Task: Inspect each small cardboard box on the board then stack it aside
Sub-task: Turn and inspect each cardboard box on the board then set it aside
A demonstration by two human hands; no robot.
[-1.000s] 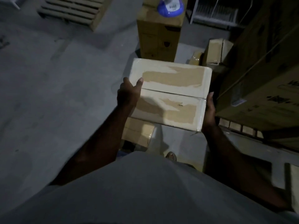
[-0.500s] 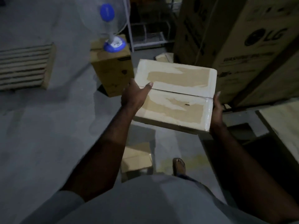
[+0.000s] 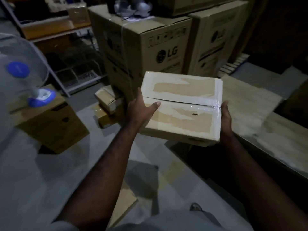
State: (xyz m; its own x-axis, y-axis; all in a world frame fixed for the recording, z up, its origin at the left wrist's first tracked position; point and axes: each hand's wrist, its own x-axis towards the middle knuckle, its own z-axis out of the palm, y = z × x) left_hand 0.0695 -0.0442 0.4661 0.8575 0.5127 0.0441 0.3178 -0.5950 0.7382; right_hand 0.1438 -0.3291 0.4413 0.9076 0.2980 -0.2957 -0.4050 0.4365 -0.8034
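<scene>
Light grey shirt (image 3: 175,221), short grey sleeve (image 3: 65,226) at the shirt's left edge, left forearm (image 3: 103,164) and right forearm (image 3: 246,164) uncovered, sandalled foot (image 3: 196,207) just beyond the shirt's hem

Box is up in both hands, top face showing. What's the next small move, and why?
Probably swing the taped box left and down toward the small boxes piled beside the LG carton. The left hand and right hand grip its ends, it is off the board, and that pile looks like the stack.
</scene>
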